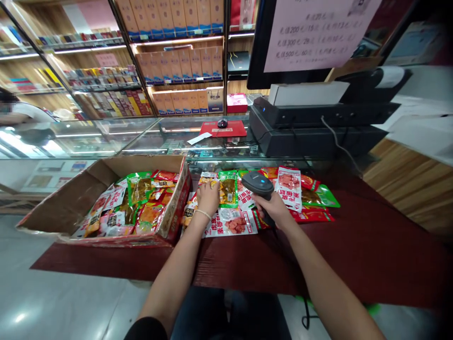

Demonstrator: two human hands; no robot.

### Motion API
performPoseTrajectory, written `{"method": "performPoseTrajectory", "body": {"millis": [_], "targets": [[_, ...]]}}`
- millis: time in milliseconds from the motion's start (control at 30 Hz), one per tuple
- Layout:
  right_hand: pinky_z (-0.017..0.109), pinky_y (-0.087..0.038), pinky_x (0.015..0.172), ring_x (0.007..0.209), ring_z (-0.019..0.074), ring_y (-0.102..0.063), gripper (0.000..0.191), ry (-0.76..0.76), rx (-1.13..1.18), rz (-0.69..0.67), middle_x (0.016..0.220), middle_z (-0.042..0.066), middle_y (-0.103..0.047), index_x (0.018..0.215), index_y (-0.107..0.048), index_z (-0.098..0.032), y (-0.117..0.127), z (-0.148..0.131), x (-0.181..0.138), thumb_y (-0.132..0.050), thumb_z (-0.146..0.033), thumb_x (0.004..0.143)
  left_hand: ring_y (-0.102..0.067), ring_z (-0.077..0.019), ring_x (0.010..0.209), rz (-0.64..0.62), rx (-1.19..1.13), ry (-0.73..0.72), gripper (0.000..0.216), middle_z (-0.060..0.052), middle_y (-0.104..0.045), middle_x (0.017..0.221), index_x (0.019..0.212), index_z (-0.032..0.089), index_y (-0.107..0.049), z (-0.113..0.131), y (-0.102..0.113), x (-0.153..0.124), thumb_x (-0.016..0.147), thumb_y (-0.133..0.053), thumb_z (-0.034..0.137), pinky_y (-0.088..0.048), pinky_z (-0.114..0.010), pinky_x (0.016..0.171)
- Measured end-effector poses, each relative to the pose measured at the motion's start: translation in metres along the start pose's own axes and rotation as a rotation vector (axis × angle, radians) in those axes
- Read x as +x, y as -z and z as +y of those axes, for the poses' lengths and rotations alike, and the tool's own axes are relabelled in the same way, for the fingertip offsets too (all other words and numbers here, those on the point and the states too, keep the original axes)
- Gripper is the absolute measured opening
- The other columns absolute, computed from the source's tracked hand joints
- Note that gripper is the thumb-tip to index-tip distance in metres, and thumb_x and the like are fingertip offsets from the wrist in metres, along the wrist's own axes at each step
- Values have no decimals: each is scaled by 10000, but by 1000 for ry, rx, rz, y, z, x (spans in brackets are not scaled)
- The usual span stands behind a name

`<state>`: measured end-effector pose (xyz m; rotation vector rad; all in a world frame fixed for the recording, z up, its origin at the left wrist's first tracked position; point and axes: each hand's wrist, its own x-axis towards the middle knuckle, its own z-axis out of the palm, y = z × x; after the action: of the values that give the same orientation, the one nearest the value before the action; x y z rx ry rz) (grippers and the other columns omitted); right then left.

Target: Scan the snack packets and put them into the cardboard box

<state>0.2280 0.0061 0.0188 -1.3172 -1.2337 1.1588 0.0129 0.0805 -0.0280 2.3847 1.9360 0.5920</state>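
My right hand [275,208] is wrapped round the handle of a dark grey barcode scanner [257,182], which has a small blue light on top. Its head points left, over the snack packets. My left hand [208,197], with a pale band at the wrist, has its fingers curled on a small orange and white snack packet [208,176]; the fingertips are partly hidden. Just right of it lies a green-edged packet [228,189] with a barcode showing. White packets with red print [235,223] lie in front, and another white packet [288,186] rests on the pile beyond the scanner.
An open cardboard box [141,240] of mixed snack packets stands at left on the dark red counter [240,264]. Behind runs a glass display case [166,137] with a red mat [233,128] and mouse. A cash drawer [311,139] stands back right; the scanner cable hangs in front.
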Motion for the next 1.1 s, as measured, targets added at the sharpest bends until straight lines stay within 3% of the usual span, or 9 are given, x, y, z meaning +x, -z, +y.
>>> {"method": "performPoseTrajectory", "body": {"millis": [167, 267, 367, 433, 500, 600, 700, 933, 1100], "targets": [[254, -332, 333, 324, 115, -434, 443, -10, -14, -1, 410, -34, -458, 567, -506, -224, -1, 4, 3, -733, -572, 719, -529, -285, 1108, 66, -171, -42, 501, -139, -572, 1211, 1357, 259, -522, 2, 11, -3, 867, -521, 156, -422, -402, 936], [263, -345, 336, 327, 120, -441, 476, -11, -36, -5, 401, -27, -464, 535, -483, -228, -1, 7, 4, -738, -592, 706, -589, -269, 1078, 89, -472, -24, 585, -131, -600, 1209, 1391, 225, -478, 2, 12, -2, 824, -611, 170, -466, -353, 898], [267, -353, 356, 332, 118, -443, 446, -3, -64, -8, 405, -31, -473, 556, -481, -229, -3, 8, 3, -724, -556, 738, -655, -253, 947, 94, -848, 127, 457, -86, -688, 1036, 1214, 196, -612, 3, 5, 1, 778, -711, 288, -514, -336, 832], [265, -339, 348, 326, 122, -433, 353, -25, -82, -18, 414, -48, -479, 665, -533, -232, -4, 8, 1, -721, -520, 746, -670, -219, 816, 63, -1084, 252, 373, -62, -704, 928, 1089, 171, -662, 4, 0, 3, 758, -730, 330, -546, -327, 754], [263, -338, 341, 322, 130, -430, 306, -44, -119, -33, 422, -69, -486, 856, -594, -237, -6, 8, 0, -733, -480, 734, -668, -194, 775, 37, -1288, 355, 368, -62, -705, 949, 1070, 148, -660, 5, -4, 5, 749, -731, 311, -566, -322, 701], [268, -388, 368, 342, 141, -462, 463, -31, -169, -57, 459, -77, -528, 1104, -592, -244, -9, 8, -2, -749, -436, 713, -672, -179, 814, 27, -1491, 446, 390, -75, -697, 1031, 1105, 134, -636, 5, -5, 7, 745, -723, 255, -584, -323, 706], [281, -446, 420, 405, 158, -531, 491, 14, -185, -80, 515, -58, -581, 1132, -603, -244, -11, 6, -3, -754, -421, 699, -675, -174, 824, 30, -1556, 461, 381, -82, -695, 1037, 1089, 124, -637, 4, -4, 7, 733, -727, 226, -591, -329, 720], [303, -458, 434, 422, 190, -561, 273, -22, -255, -103, 475, -21, -587, 887, -667, -223, -9, 6, -4, -745, -405, 699, -638, -137, 674, 14, -1470, 415, 389, -89, -709, 937, 1106, 112, -649, 3, -2, 5, 743, -690, 244, -546, -252, 579], [298, -479, 473, 489, 198, -600, 298, 42, -241, -57, 514, -18, -612, 912, -655, -222, -8, 7, -2, -758, -376, 679, -661, -164, 757, 35, -1512, 429, 379, -80, -685, 996, 1089, 132, -625, 5, -1, 5, 732, -703, 234, -576, -308, 659]]}}
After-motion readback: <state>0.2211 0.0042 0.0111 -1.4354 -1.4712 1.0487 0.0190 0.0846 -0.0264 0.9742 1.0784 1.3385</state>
